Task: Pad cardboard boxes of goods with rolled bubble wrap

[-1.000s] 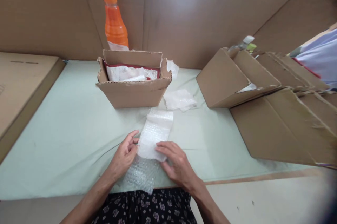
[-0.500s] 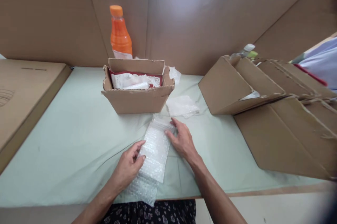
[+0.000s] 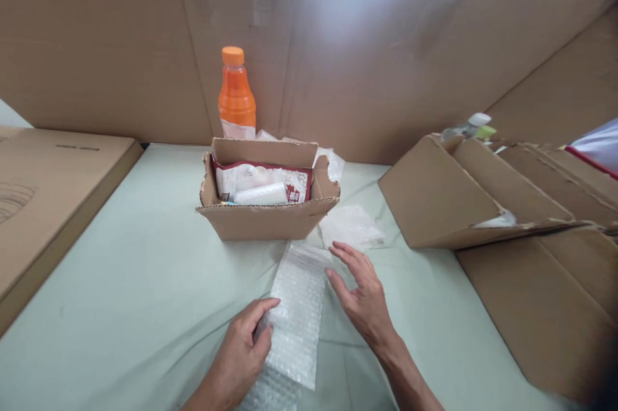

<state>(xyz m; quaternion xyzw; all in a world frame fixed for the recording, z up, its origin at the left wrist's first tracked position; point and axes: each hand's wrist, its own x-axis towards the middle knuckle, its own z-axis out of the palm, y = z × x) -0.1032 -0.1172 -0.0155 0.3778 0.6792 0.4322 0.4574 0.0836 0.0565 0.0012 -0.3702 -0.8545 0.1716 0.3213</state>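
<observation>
No wording could be read for sure; red-and-white packet point(image 3: 295, 187) in open box point(image 3: 265, 224) carried character-like print, too small to make out; flat carton point(image 3: 62, 185) bore curved printed lines.

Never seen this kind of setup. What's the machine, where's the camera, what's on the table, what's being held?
No machine here: a person works bare-handed. The only camera is worn on their head, looking forward and down, so the arms come in from the bottom.

On the pale green cloth lies a strip of bubble wrap. The left hand is at its left edge; the right hand is open near its upper right corner. Neither is clearly gripping it, and whether the fingertips press on it is hard to tell.

Beyond the strip stands an open box with a red-and-white packet inside. An orange bottle is behind that. Larger cartons are on the right.
</observation>
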